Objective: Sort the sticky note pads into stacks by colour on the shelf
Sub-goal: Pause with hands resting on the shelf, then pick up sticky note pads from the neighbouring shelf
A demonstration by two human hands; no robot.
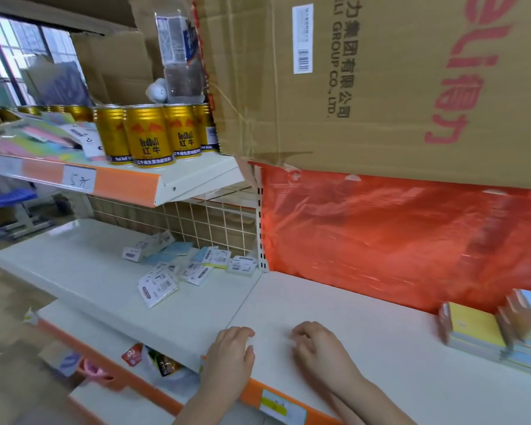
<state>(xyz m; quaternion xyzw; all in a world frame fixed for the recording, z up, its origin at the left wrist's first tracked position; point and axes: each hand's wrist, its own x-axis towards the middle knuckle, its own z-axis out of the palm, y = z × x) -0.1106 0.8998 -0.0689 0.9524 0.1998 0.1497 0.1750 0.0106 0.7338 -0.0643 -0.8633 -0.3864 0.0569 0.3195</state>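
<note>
Both hands, left and right, rest loosely curled and empty on the shelf at lower centre. Loose sticky note pads lie scattered mid-frame; stacks sit far right. Best reach for one pad, read its colour, then match it.

A small shop: retail shelving with orange price strips, Red Bull cans upper left, stock cartons above
</note>
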